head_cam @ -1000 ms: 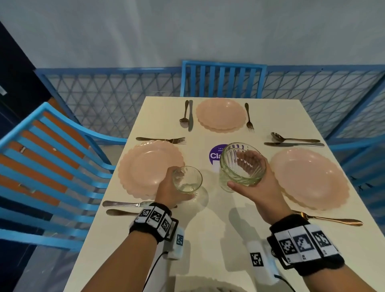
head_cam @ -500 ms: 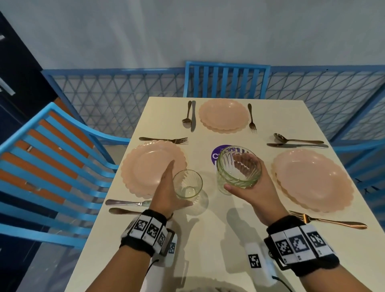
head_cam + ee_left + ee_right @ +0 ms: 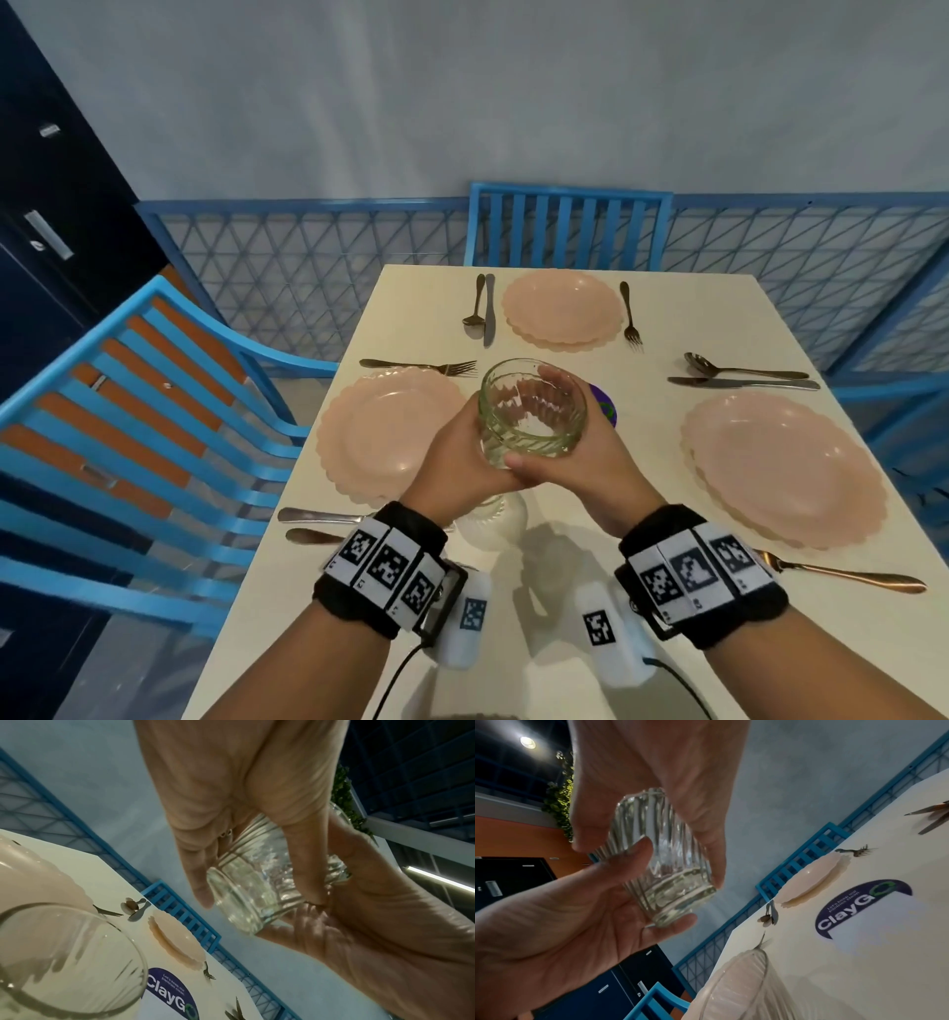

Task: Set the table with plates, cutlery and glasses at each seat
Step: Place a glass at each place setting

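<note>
A ribbed, greenish glass (image 3: 531, 406) is held up over the middle of the cream table (image 3: 560, 539). My left hand (image 3: 462, 452) grips it from the left and cups its base. My right hand (image 3: 590, 452) grips it from the right. The left wrist view shows this glass (image 3: 257, 878) between the fingers of both hands, and so does the right wrist view (image 3: 664, 866). A second clear glass (image 3: 493, 519) stands on the table under my hands, partly hidden. Pink plates lie at the left seat (image 3: 380, 437), the far seat (image 3: 562, 308) and the right seat (image 3: 780, 462), with cutlery beside each.
A blue slatted chair (image 3: 128, 437) stands at the left and another (image 3: 565, 226) at the far end. A fork (image 3: 847, 578) lies near the right plate. A knife and spoon (image 3: 318, 521) lie by my left wrist. A purple sticker (image 3: 606, 406) marks the table centre.
My left hand has let go of the small glass on the table and risen to grip the ribbed glass. My right hand has brought that glass left and closer.
</note>
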